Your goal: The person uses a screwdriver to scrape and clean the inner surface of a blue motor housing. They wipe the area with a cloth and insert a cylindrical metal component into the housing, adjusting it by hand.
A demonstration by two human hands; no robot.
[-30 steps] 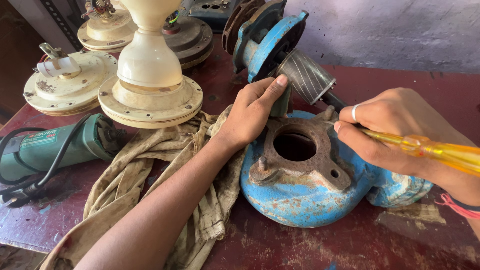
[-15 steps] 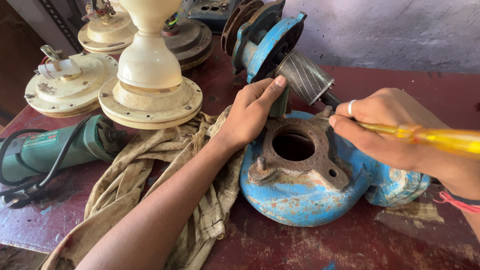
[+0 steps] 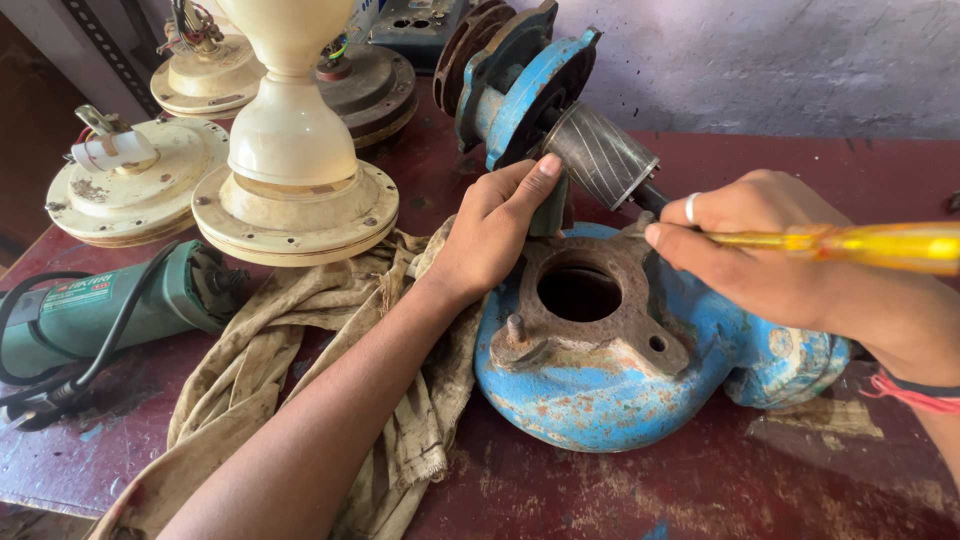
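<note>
A blue, rusty pump casing (image 3: 600, 385) with a round hole in its flange lies on the dark red table (image 3: 620, 490). My left hand (image 3: 495, 230) rests on the casing's rear left edge, thumb against a green part under the motor. My right hand (image 3: 770, 255) grips a yellow-handled screwdriver (image 3: 860, 243), its tip hidden at the casing's far rim. Just behind stands a blue motor end with a grey ribbed rotor (image 3: 600, 152).
A dirty beige cloth (image 3: 300, 370) lies under my left forearm. A green angle grinder (image 3: 110, 310) with a black cord sits at the left edge. Cream ceiling-fan bodies (image 3: 290, 170) and a brown fan housing (image 3: 370, 85) stand behind. A grey wall is at the back.
My right hand has lifted the screwdriver's handle, so the tool lies nearly level instead of sloping down to the right. The left hand stays in place.
</note>
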